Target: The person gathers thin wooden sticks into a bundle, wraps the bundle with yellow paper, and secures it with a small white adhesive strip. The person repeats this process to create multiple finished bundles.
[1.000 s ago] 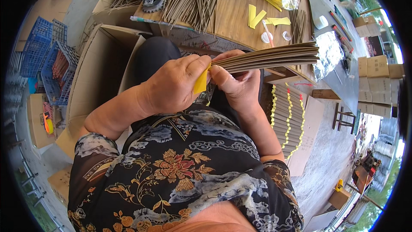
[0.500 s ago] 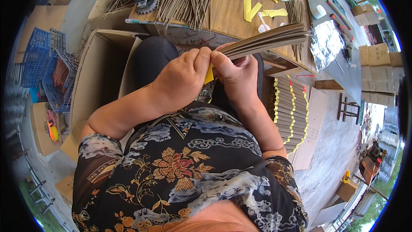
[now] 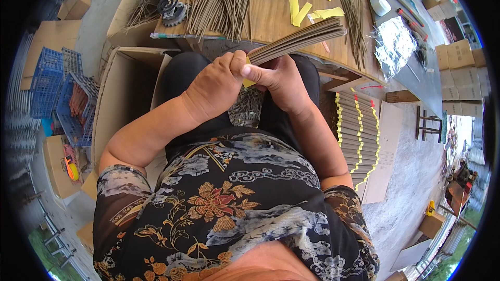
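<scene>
Stick bundle [image 3: 304, 36]: slants from over the lap [image 3: 183, 75] toward the table [image 3: 273, 13]. Left hand [image 3: 217, 82]: curls on yellow paper [image 3: 248, 82] (partly hidden), bundle's near end. Right hand [image 3: 285, 84]: clasps the bundle, thumb [image 3: 258, 75] against paper.

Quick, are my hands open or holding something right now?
Left hand: closed on the yellow strip.
Right hand: closed around the brown stick bundle.

Bright daylight here, blazing near white along the right edge! Glare flashes off the crumpled foil sheet [image 3: 394, 47], shadow pools under the wooden table [image 3: 271, 5], the floral top [image 3: 219, 200] looks crisp, and the fisheye rim bends, smears, blackens.
</scene>
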Available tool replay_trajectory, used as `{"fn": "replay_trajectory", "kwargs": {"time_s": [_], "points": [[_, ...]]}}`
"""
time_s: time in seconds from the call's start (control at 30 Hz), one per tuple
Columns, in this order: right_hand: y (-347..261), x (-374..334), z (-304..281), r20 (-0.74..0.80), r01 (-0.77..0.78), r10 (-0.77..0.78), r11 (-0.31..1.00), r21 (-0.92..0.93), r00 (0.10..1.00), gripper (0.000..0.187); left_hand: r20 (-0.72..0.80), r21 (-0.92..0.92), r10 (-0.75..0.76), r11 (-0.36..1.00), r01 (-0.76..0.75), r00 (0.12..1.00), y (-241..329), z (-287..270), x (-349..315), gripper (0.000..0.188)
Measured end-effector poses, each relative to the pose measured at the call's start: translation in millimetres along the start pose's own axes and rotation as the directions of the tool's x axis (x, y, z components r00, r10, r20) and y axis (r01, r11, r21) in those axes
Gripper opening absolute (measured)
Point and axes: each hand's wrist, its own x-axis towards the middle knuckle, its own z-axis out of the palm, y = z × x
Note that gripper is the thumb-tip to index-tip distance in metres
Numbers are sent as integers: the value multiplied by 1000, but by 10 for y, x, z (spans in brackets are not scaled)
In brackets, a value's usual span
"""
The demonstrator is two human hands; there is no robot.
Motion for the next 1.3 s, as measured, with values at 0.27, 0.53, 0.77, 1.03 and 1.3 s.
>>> {"fn": "replay_trajectory", "kwargs": {"time_s": [0.27,0.53,0.77,1.03,1.3], "points": [[-71,14,-84,77,-82,88,994,-76,993,24,12,-197,-76,977,77,997,24,-67,10,35],[-163,46,-127,130,-91,130,960,-265,983,21,155,-352,-172,911,217,973,48,-194,38,34],[-189,20,-110,139,-25,67,959,-282,988,20,194,-490,-131,846,212,972,19,-202,29,29],[-352,-6,-101,213,1,59,963,-271,975,22,418,-703,-149,572,424,896,75,-353,29,43],[-229,-21,-103,265,161,-98,961,-224,959,25,548,-835,-55,22,549,835,26,-395,-21,37]]}}
